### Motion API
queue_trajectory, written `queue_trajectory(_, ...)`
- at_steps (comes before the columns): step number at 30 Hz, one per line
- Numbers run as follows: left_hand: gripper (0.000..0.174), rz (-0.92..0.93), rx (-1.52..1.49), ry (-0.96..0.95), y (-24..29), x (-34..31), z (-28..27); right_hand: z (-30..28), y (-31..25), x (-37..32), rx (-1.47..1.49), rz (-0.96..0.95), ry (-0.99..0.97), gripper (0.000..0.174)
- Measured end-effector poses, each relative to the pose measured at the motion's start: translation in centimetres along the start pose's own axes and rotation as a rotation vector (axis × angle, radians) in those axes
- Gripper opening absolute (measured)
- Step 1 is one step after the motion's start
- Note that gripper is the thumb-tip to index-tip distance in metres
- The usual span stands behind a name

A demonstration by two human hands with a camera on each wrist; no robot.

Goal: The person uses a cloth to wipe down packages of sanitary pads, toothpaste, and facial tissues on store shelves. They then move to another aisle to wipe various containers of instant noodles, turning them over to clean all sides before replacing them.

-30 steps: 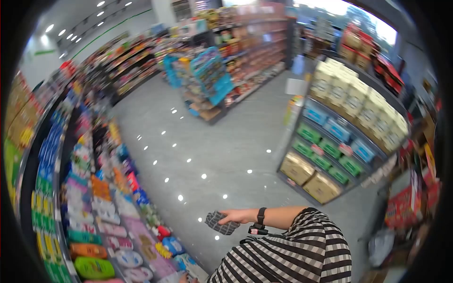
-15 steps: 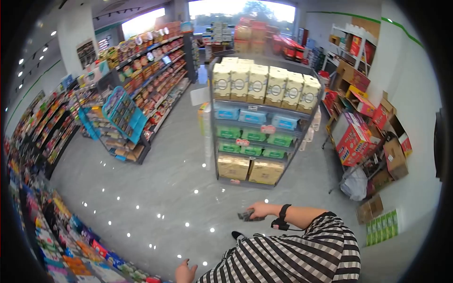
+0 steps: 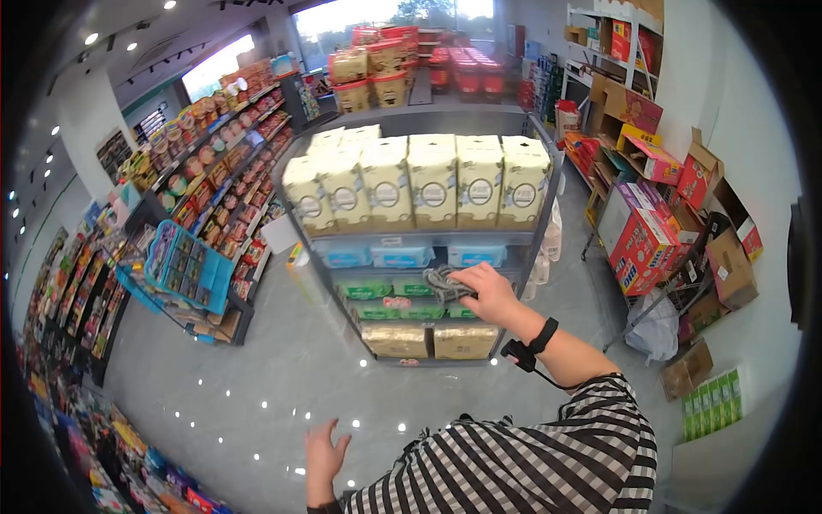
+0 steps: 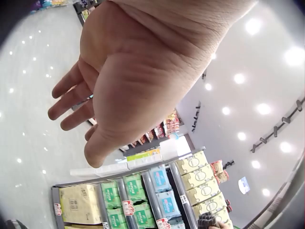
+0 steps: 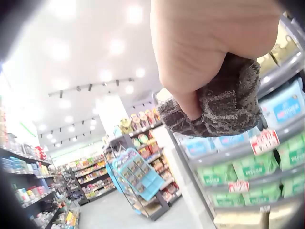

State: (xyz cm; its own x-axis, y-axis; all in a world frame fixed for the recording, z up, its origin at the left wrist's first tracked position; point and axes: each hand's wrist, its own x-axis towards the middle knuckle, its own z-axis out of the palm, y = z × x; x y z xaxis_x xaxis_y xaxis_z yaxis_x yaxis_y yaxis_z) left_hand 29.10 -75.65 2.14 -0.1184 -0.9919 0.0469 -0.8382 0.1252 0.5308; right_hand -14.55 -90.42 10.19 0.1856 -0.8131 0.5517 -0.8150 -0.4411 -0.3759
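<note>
My right hand [image 3: 490,294] grips a bunched dark grey cloth [image 5: 221,107], its thumb pressed into the folds in the right wrist view. In the head view the hand and cloth overlap the middle shelves of a grey shelf unit [image 3: 524,270]. Cream packs [image 3: 432,184] line the top shelf, with blue packs [image 3: 402,257] and green packs [image 3: 368,289] below and tan packs [image 3: 394,341] at the bottom. My left hand [image 3: 324,450] is held low over the floor, empty, its fingers loosely extended in the left wrist view [image 4: 138,81].
A blue display rack [image 3: 193,265] stands at left, before long shelves of snacks [image 3: 227,146]. Opened cartons [image 3: 642,240] and a white plastic bag [image 3: 655,325] crowd the right side. More goods [image 3: 128,445] line the lower left. Grey floor [image 3: 248,377] lies between.
My view has swung right to face the shelf unit, which is now closer. The right hand has carried the cloth up and forward to it. The left hand has come into fuller view.
</note>
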Motion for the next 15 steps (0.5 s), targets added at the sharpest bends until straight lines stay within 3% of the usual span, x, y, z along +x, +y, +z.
queue_trajectory(3,0.052,0.261,-0.002,0.114,8.2,10.7,-0.9,-2.8,3.1,0.6,0.006,-0.032,-0.034,0.048)
queue_trajectory(6,0.056,0.551,0.009,0.200,18.3,20.0,-3.1,-5.4,6.1,0.5,0.079,0.037,0.126,0.048)
queue_trajectory(10,0.061,0.911,-0.056,0.173,29.0,29.6,-3.2,-6.9,8.2,-0.1,0.061,0.118,0.321,0.046)
queue_trajectory(15,0.056,1.180,-0.113,0.113,38.8,38.9,0.7,-7.5,9.1,-0.6,-0.038,0.244,0.430,0.046)
